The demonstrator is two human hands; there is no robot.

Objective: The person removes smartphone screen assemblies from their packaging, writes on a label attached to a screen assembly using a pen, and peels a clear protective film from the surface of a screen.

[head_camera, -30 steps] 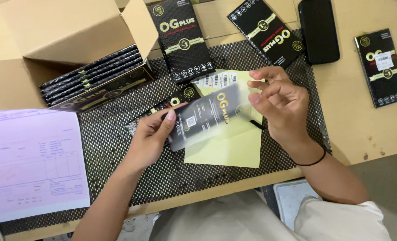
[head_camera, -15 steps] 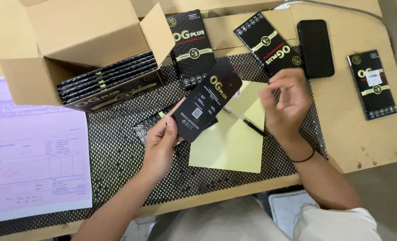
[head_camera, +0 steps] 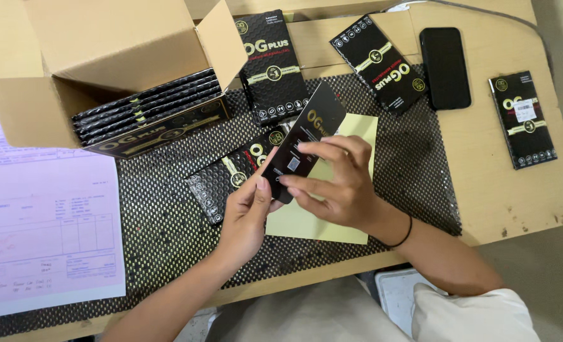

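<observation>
While one flat black packet (head_camera: pixel 303 136) is raised above the yellow sheet (head_camera: pixel 332 183) on the mesh mat (head_camera: pixel 167 221), my left hand (head_camera: pixel 246 212) pinches its lower edge and my right hand (head_camera: pixel 335 183) curls lightly over its face. Several packets fill the cardboard box (head_camera: pixel 104 57); others lie loose on the wooden table (head_camera: pixel 484 183), apparently unsorted.

I count five black flat packets (head_camera: pixel 273 66) outside the box, one cardboard box (head_camera: pixel 110 47), one phone (head_camera: pixel 444 67), one yellow sheet (head_camera: pixel 322 218), one printed form (head_camera: pixel 44 215).
</observation>
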